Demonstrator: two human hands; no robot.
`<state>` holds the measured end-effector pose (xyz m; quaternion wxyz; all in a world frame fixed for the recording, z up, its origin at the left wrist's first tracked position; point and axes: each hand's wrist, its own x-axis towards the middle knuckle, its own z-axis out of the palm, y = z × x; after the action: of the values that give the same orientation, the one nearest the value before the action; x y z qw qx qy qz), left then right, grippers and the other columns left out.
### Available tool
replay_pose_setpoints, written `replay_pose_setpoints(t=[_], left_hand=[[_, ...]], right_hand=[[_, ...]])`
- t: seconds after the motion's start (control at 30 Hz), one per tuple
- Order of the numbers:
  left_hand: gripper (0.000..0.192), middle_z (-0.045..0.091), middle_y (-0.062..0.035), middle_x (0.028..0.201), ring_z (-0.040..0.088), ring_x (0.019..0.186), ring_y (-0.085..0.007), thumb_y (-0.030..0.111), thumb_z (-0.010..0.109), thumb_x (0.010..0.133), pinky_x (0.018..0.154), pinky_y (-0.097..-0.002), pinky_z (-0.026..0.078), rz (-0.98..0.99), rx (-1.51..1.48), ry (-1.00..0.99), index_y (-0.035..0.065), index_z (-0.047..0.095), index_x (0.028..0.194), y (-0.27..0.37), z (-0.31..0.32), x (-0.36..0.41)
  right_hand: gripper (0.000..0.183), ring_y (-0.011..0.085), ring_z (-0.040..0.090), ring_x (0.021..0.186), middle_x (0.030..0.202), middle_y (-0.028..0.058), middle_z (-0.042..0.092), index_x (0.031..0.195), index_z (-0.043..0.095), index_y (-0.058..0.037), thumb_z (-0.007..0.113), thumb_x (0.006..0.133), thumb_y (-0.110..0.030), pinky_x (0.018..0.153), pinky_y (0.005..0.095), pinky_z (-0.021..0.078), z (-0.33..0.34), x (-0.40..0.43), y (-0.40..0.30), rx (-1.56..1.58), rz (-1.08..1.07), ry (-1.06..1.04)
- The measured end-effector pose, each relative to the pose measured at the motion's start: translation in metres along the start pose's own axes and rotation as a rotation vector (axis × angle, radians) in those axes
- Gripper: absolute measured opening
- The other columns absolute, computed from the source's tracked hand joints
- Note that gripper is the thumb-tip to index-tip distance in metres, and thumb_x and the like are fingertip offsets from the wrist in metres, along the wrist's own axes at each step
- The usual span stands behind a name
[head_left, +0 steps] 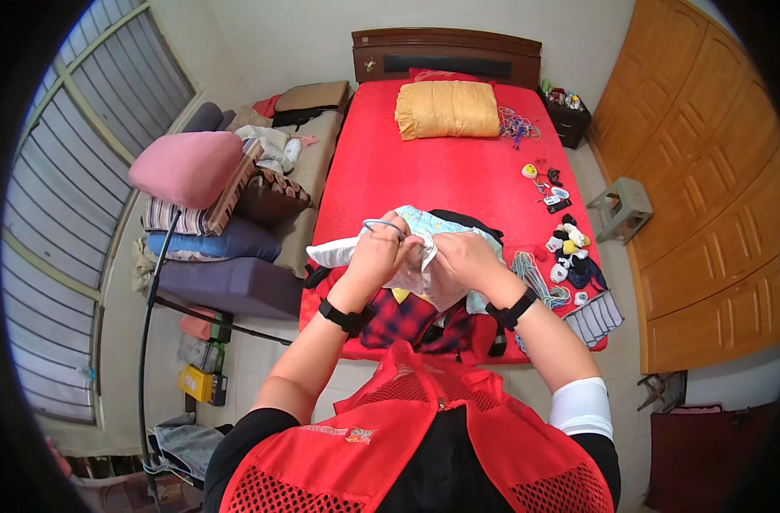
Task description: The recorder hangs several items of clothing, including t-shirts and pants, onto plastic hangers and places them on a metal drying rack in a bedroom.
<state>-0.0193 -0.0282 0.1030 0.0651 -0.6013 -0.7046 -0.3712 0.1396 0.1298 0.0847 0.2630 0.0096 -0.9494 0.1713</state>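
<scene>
My left hand (384, 250) pinches the white edge of a light blue patterned cloth garment (422, 221), with its white inner side partly turned out. On the other side of the same bunched edge, my right hand (468, 258) grips the cloth. A thin blue-grey loop (372, 222) arches over the fingers of my left hand; what it belongs to is hidden. To the left, a white cloth end (333, 252) sticks out. Beneath the garment lies a red and dark plaid cloth (390, 319) at the near end of the red-covered bed (377, 160).
Along the bed's right side lie bundled cords (536, 279), socks (558, 274), small electronic items (552, 200) and a striped cloth (595, 319). A folded yellow quilt (447, 109) is near the headboard. Cushions (188, 170) are stacked left behind a black pole (156, 276). A plastic stool (622, 208) stands right.
</scene>
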Motion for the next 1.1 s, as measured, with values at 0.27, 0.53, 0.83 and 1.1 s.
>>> replay_pose_setpoints(t=[0.27,0.53,0.83,1.1], left_hand=[[0.023,0.052,-0.0189,0.093,0.055,0.087,-0.0399,0.016,0.067,0.091,0.078,-0.0467,0.046,-0.015,0.047,0.094,0.0003,0.054,0.102,-0.04,-0.018,-0.03],[0.02,0.051,-0.017,0.094,0.054,0.086,-0.0372,0.008,0.071,0.086,0.076,-0.0441,0.046,0.022,0.076,0.145,0.0015,0.057,0.099,-0.039,-0.048,-0.036],[0.017,0.056,-0.0148,0.092,0.057,0.085,-0.0304,0.009,0.071,0.085,0.076,-0.0374,0.047,-0.145,0.147,0.539,0.0025,0.061,0.098,-0.023,-0.054,-0.087],[0.034,0.071,-0.0105,0.098,0.067,0.09,-0.016,0.026,0.063,0.099,0.081,-0.0316,0.054,-0.708,-0.482,0.506,-0.0029,0.062,0.115,0.018,-0.028,-0.142]], right_hand=[[0.011,0.0419,0.063,0.079,0.08,0.0196,0.062,0.086,0.056,-0.0028,0.057,0.09,-0.013,0.067,0.0508,0.0491,-0.02,-0.001,-0.004,0.091,0.116,0.08],[0.013,0.0434,0.062,0.078,0.078,0.0213,0.062,0.084,0.055,-0.0015,0.057,0.091,-0.012,0.066,0.0527,0.0478,-0.016,-0.012,0.003,0.047,0.046,-0.043],[0.014,0.0448,0.062,0.078,0.079,0.0233,0.063,0.086,0.057,-0.0012,0.055,0.092,-0.013,0.067,0.0529,0.0482,0.01,0.015,-0.029,0.216,0.09,-0.101],[0.019,0.045,0.063,0.076,0.08,0.0235,0.065,0.086,0.06,-0.0026,0.053,0.095,-0.018,0.066,0.054,0.0488,0.047,0.047,-0.087,0.321,-0.094,-0.29]])
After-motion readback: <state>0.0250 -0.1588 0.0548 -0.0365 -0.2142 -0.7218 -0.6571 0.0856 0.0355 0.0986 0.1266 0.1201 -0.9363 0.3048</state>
